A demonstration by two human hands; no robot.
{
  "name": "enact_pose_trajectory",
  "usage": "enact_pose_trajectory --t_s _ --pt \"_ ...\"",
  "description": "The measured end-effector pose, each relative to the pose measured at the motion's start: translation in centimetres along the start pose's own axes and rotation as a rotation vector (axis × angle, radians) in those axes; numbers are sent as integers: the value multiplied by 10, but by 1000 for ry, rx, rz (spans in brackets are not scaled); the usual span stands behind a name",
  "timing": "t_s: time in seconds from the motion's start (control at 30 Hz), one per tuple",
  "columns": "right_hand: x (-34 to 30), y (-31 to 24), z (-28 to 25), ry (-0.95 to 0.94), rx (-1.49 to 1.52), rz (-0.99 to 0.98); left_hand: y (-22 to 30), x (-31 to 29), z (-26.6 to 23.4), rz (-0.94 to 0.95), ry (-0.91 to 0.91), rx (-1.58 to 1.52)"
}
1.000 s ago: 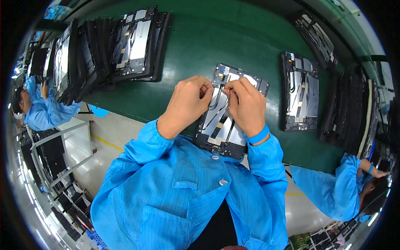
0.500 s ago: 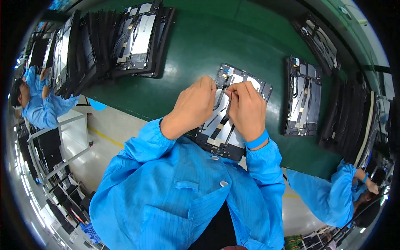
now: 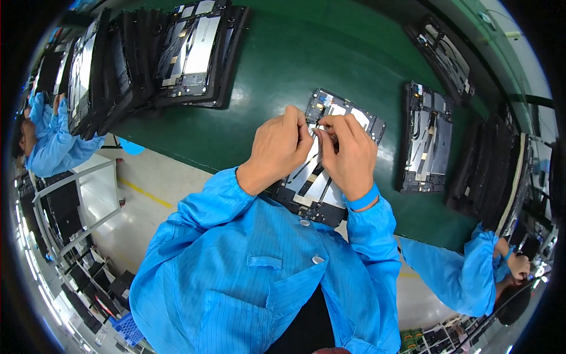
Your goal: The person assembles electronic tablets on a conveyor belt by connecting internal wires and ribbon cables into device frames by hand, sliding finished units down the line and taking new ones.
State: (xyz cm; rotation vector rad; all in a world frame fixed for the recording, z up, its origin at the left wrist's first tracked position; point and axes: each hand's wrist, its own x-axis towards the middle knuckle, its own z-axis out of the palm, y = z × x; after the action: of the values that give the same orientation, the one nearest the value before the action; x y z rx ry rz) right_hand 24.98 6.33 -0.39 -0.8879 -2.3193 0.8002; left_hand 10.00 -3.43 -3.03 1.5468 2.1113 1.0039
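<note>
An opened tablet [image 3: 302, 184] lies tilted on the green table in front of me, its silver inner plates, black ribbon cables and small boards exposed. My left hand [image 3: 276, 150] is over its left side, fingers curled and thumb pressed in. Close beside it, my right hand [image 3: 352, 156] pinches with thumb and forefinger above the tablet's upper middle, near a dark cable. The fingertips of both hands nearly meet. What either hand grips is too small and hidden to make out. A blue band [image 3: 364, 197] circles my right wrist.
Several opened tablets [image 3: 197, 53] stand stacked at the far left of the green table [image 3: 283, 65]. On the right lie another opened tablet [image 3: 428, 138], one farther back [image 3: 445, 59], and a row of dark panels [image 3: 480, 162]. Co-workers in blue sit at both sides.
My left hand has shifted slightly right, and its fingertips are nearer my right hand's. My right fingers have moved a little on the same spot. The tablet has stayed in place.
</note>
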Motion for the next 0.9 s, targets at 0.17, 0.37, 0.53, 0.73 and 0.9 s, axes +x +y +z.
enact_pose_trajectory --t_s 0.17,0.37,0.53,0.73,0.9 --pt "7 0 4 11 -41 -100 -1 1 4 -34 35 9" --pt "26 10 1 -102 -60 -301 -5 0 4 -20 54 4" --pt "33 7 1 -184 -93 -294 -8 -1 3 2 45 -34" --pt "35 1 1 -253 -193 -247 -11 -2 2 16 49 -83" --pt "35 4 0 -215 -215 -244 -10 0 -5 10 12 -107"
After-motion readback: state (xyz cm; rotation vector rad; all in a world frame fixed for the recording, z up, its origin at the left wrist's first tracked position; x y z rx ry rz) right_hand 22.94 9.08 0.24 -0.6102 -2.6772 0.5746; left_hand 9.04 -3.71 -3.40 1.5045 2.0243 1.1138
